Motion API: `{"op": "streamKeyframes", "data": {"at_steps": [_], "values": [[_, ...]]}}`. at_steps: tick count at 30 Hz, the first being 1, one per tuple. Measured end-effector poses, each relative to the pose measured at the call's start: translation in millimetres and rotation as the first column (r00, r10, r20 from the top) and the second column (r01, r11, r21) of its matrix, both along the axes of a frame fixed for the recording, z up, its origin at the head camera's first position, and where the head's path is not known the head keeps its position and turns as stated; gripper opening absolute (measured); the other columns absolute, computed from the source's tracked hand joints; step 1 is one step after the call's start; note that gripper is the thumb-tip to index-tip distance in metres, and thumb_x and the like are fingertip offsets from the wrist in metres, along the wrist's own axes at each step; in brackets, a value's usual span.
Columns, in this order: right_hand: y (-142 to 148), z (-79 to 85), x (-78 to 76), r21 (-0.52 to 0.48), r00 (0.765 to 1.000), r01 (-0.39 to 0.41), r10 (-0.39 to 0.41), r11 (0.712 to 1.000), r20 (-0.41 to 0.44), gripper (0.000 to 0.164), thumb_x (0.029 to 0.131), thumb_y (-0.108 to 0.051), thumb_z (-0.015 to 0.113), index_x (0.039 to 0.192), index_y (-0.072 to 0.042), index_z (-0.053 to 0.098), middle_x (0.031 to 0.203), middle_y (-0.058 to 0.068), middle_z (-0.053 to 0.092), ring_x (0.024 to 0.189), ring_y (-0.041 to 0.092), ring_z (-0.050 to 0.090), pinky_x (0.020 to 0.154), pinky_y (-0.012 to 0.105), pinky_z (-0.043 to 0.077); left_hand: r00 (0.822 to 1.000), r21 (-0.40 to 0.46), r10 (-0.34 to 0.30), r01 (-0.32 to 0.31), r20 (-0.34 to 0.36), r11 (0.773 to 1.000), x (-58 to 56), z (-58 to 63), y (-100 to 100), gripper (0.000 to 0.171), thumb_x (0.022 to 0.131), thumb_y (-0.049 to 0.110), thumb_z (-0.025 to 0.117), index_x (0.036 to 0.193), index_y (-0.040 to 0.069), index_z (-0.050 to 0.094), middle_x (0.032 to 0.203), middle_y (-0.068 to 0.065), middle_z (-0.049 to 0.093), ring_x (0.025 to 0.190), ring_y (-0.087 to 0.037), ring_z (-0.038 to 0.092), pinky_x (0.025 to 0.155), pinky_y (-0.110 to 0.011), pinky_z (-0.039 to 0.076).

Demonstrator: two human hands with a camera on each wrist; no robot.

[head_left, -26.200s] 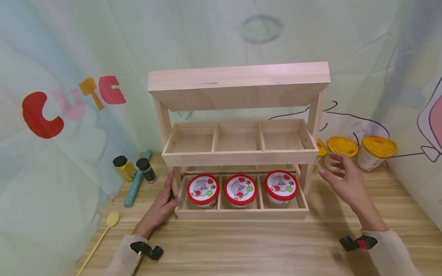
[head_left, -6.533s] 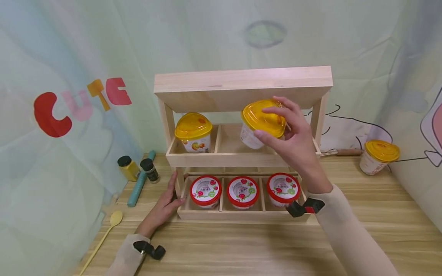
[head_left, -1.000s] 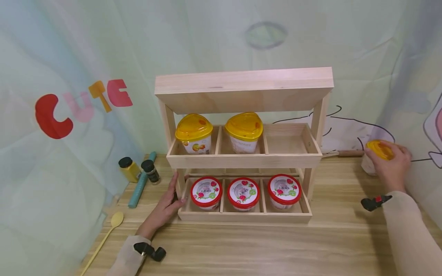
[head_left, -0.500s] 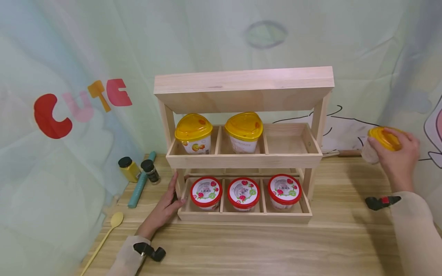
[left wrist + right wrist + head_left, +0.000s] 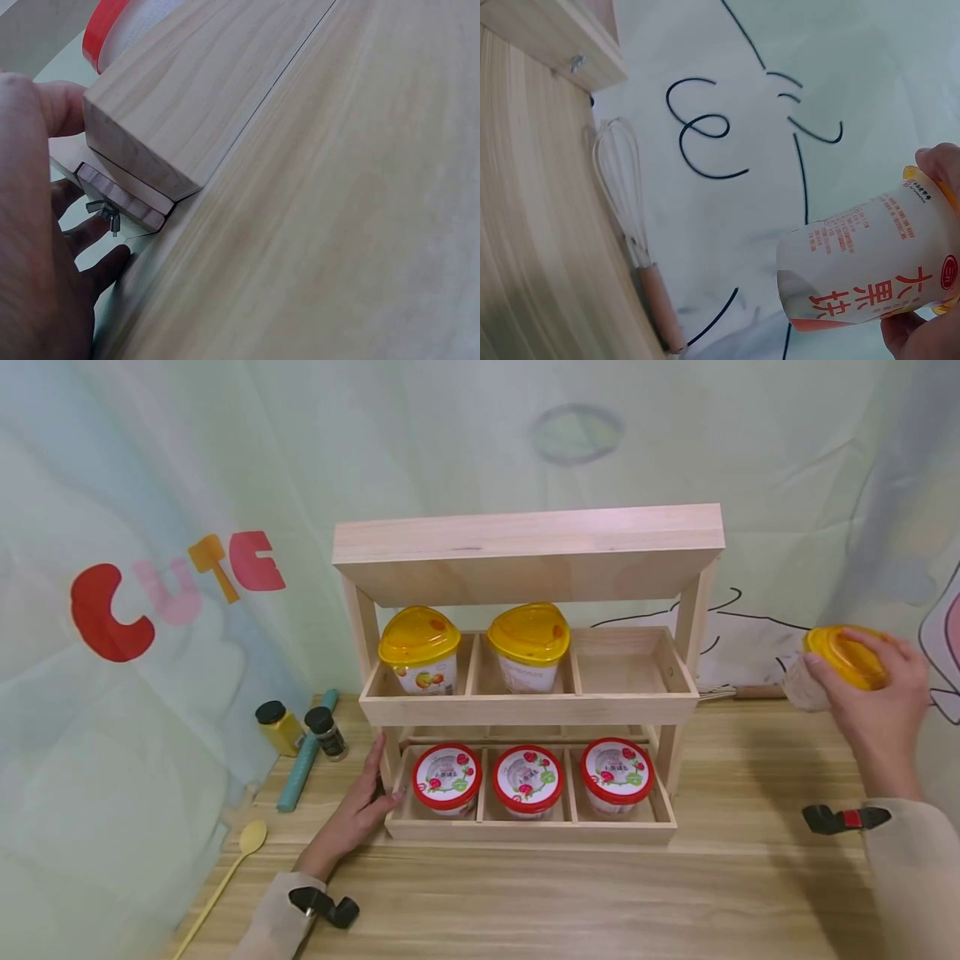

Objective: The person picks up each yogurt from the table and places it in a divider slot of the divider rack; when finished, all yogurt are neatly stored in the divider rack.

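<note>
Off the table at the far right, my right hand (image 5: 885, 693) grips a yogurt cup (image 5: 846, 658) by its yellow lid. The right wrist view shows the white cup (image 5: 862, 259) with orange lettering, tilted. My left hand (image 5: 354, 810) holds the lower left corner of a two-tier wooden rack (image 5: 528, 710); its thumb is on the tray's end, and its other fingers reach behind the post. Two yellow-lidded cups stand in the upper tray's left compartment (image 5: 418, 647) and middle compartment (image 5: 528, 647). Three red-lidded cups (image 5: 528, 779) fill the lower tray's front compartments.
Left of the rack are a yellow jar (image 5: 279, 728), a dark-capped shaker (image 5: 326, 732), a teal stick (image 5: 298, 772) and a yellow spoon (image 5: 251, 839). A whisk (image 5: 641, 225) with a wooden handle lies right of the rack, along the wall cloth.
Yellow-lidded cups have gone into the upper tray's left and middle compartments since the earliest frame. Over the last second the right hand lifted another one off the table. The left hand stayed put.
</note>
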State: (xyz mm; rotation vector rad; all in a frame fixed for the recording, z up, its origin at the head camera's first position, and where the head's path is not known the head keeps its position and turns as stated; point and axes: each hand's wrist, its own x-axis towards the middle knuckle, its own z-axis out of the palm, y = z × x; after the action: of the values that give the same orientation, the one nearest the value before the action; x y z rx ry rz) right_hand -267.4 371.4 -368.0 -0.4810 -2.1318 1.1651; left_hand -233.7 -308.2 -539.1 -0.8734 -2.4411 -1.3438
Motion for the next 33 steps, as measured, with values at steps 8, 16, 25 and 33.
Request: {"op": "streamKeyframes", "data": {"at_steps": [8,16,25,33], "values": [[-12,15.7,20.0,0.047,0.997,-0.030,0.033,0.998,-0.067,0.049,0.097,-0.040,0.078,0.145,-0.042,0.066,0.163,-0.019,0.037,0.141,0.003,0.036,0.127,0.028,0.038,1.000,0.000,0.007,-0.007,-0.020,1.000,6.6,11.6,7,0.097,0.101,0.009,0.064,0.174,0.017,-0.001,0.172,-0.026,0.037,0.164,-0.033,0.033,0.126,-0.029,0.027],[-29,31.8,34.9,0.077,0.973,-0.107,0.120,0.991,-0.195,0.048,0.098,-0.028,0.079,0.144,-0.036,0.069,0.157,-0.021,0.043,0.140,0.004,0.041,0.125,0.026,0.040,0.999,0.011,-0.012,0.012,-0.045,1.000,0.5,2.5,3,0.097,0.101,0.006,0.064,0.174,0.014,0.000,0.172,-0.025,0.036,0.165,-0.024,0.031,0.126,-0.025,0.025],[-43,56.8,52.4,0.189,0.921,-0.182,0.234,0.965,-0.310,0.049,0.097,-0.016,0.078,0.145,-0.021,0.069,0.160,-0.018,0.044,0.156,0.012,0.035,0.127,0.024,0.036,0.999,0.007,-0.020,0.020,0.039,1.000,-14.4,-19.0,-11,0.100,0.103,0.008,0.066,0.174,0.018,-0.005,0.178,-0.010,0.031,0.165,-0.008,0.023,0.126,-0.014,0.021],[-67,78.4,72.0,0.179,0.906,-0.225,0.273,0.958,-0.324,0.049,0.099,-0.015,0.076,0.147,-0.019,0.067,0.165,-0.012,0.043,0.154,0.014,0.039,0.125,0.026,0.039,0.999,0.019,-0.048,0.048,-0.006,0.999,-15.8,-20.2,-11,0.101,0.101,0.003,0.065,0.173,0.016,-0.004,0.177,-0.013,0.033,0.166,-0.010,0.024,0.126,-0.014,0.022]]}}
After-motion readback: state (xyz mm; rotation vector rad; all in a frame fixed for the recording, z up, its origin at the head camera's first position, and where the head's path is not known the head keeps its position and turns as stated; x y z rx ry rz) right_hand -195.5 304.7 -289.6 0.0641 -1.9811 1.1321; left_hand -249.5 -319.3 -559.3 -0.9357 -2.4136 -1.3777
